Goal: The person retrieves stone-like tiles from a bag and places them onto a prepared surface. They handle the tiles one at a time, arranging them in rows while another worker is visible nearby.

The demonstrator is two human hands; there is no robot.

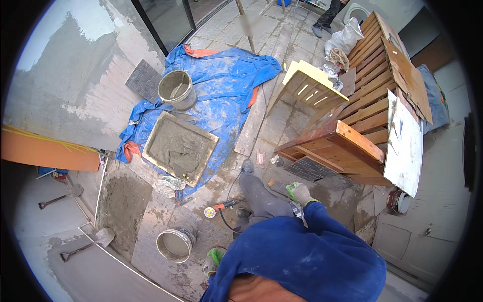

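My right hand point(301, 193), in a grey and green work glove, is held out in front of my body beside my leg. Its fingers look curled, but what they hold is too small to make out. My left hand point(213, 260), gloved alike, is low by my side, close to a bucket point(188, 234) with grey contents. Its fingers are partly hidden. An orange angle grinder point(221, 206) with a pale disc and a cord lies between that bucket and my feet. Ahead, a square tray point(149, 147) of wet grey mortar rests on a blue tarp point(221, 95).
Another bucket point(184, 100) stands on the tarp by a dark patterned tile point(143, 80). A yellow stool point(311, 83) and a slatted wooden frame point(322, 146) stand to the right. Shovels point(104, 236) lie at left. Another person's legs point(329, 17) show at the far end.
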